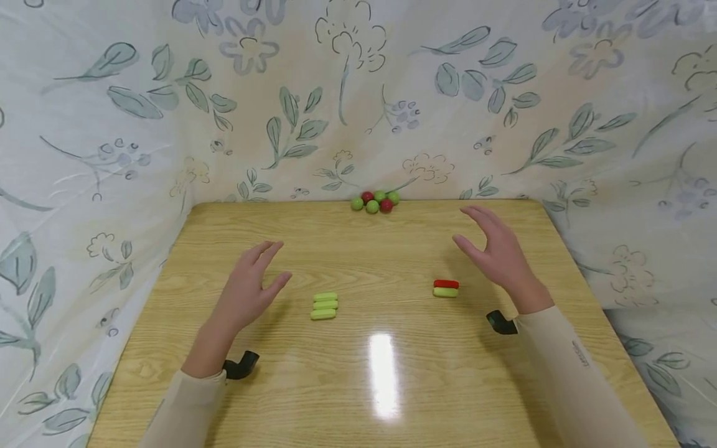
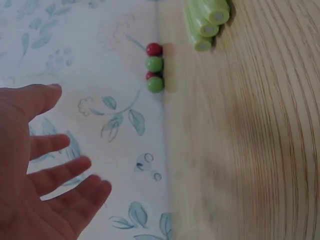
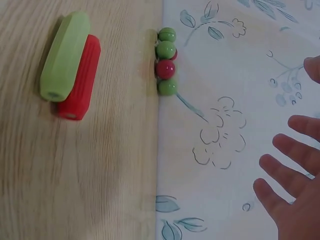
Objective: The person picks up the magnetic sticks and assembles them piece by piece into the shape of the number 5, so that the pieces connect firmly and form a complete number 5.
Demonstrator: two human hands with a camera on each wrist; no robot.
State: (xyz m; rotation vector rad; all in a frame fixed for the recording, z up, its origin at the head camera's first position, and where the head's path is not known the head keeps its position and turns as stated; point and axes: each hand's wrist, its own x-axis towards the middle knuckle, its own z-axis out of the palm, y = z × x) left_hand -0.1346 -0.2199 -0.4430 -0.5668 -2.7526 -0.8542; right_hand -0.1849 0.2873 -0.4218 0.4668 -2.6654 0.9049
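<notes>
My left hand (image 1: 244,287) hovers over the left side of the table, fingers extended and thumb apart, holding nothing. To its right, three light-green faceted sticks (image 1: 324,305) lie side by side; their ends show at the top of the left wrist view. Over the right side hangs my right hand (image 1: 495,252), also empty, thumb spread from the fingers. Just left of and below it in the head view, a red faceted stick (image 1: 446,284) lies against a light-green stick (image 1: 445,292). Both hands are apart from all the sticks.
Several green and red balls (image 1: 372,206) sit clustered at the table's back edge, against a floral cloth (image 1: 358,143) that hangs behind and at both sides. Black wrist-camera mounts (image 1: 501,323) jut from the sleeves. A bright light reflection lies on the wooden table (image 1: 313,386).
</notes>
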